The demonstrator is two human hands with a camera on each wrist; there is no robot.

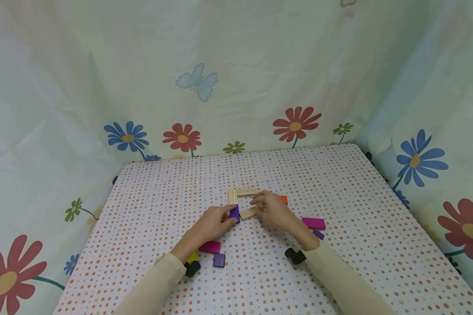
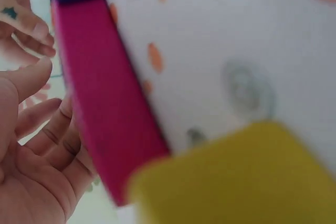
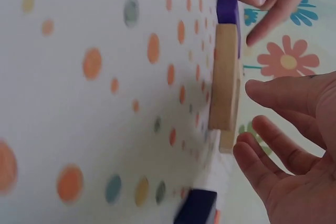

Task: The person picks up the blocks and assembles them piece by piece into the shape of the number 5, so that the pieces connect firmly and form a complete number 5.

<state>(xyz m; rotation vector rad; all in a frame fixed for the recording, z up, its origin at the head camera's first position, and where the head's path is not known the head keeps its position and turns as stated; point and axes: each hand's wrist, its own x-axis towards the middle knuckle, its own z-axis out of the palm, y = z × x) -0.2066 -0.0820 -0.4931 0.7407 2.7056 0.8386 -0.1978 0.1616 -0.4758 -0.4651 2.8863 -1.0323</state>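
The purple block (image 1: 234, 213) is set on the counter (image 1: 161, 188) at the near end of a pale block row (image 1: 233, 197), w/ the tan block (image 1: 249, 213) angled just beside it. Both'd prob. be found light, stiff & a bit slick; hold is best taken at the ends or long sides. The purple one's ends are spanned by the L hand's (image 1: 214, 221) thumb & index; whether a pinch is made can't be told. The R hand's (image 1: 273, 211) fingers are spread wide by the tan block's R end, w/ nothing visibly gripped. An orange block (image 1: 284, 200) is part-hidden behind that hand. Nearer the R wrist, a magenta block (image 1: 313, 223) is seen; nearer the L, a yellow block (image 1: 192, 257), part-covered.
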